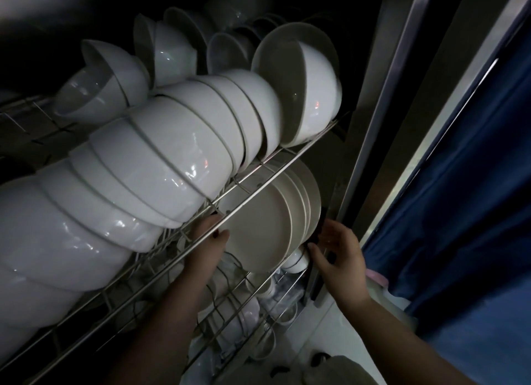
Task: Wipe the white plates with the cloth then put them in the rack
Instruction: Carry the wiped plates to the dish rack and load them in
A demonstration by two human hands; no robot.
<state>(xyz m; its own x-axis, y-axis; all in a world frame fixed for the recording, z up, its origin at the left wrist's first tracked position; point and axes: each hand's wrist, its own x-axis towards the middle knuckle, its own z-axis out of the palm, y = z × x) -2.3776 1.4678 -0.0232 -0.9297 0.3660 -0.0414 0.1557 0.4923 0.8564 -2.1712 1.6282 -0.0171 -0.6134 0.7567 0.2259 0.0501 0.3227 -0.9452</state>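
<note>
Low in the middle of the frame, the left hand (211, 241) grips the front white plate (258, 229) by its left edge. The right hand (340, 255) is loosely spread just beside the plates' right edge. The plates stand upright in the lower rack (238, 307). White bowls (161, 160) fill the upper rack (275, 170).

Left hand (211, 238): gripped the front plate (258, 229) by its rim.
Right hand (340, 252): fingers loose beside the plates (311, 201) (contact unclear).
Upper rack (247, 171): held nested bowls (172, 155).
</note>
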